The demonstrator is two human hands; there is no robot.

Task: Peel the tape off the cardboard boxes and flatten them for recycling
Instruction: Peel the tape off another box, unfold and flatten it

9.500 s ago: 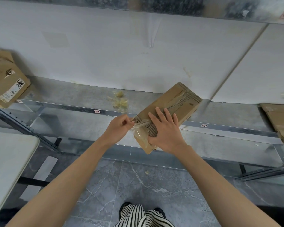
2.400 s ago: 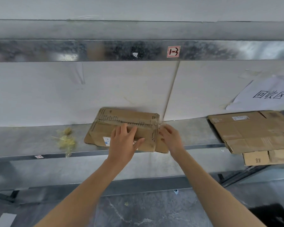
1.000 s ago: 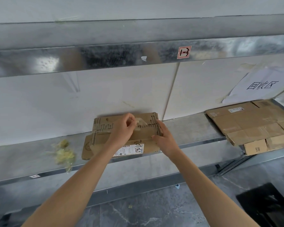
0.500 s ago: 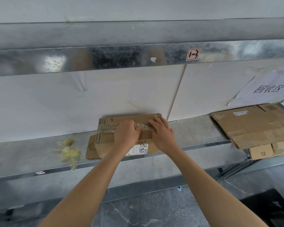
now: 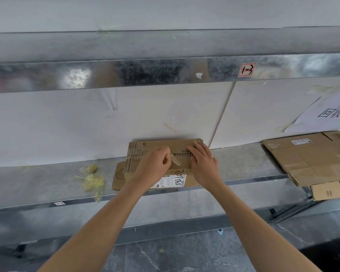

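A flattened brown cardboard box [image 5: 177, 146] with a white shipping label [image 5: 170, 181] lies on the metal shelf [image 5: 47, 183] against the white wall. My left hand [image 5: 153, 163] rests on its middle and pinches a short strip of clear tape [image 5: 175, 160] that lifts off the cardboard. My right hand [image 5: 203, 163] lies flat on the box's right part, fingers straight, pressing it down. A wad of peeled yellowish tape [image 5: 91, 178] sits on the shelf to the left of the box.
Several flattened cardboard sheets [image 5: 310, 156] are stacked at the shelf's right end under a paper sign [image 5: 330, 112]. A metal shelf beam [image 5: 165, 72] runs overhead. Grey marbled floor [image 5: 185, 252] lies below, with a black object [image 5: 334, 256] at the lower right.
My left hand has drawn back slightly from my right, lifting a strip of clear tape off the box. My right hand stays pressed on the box's right side.
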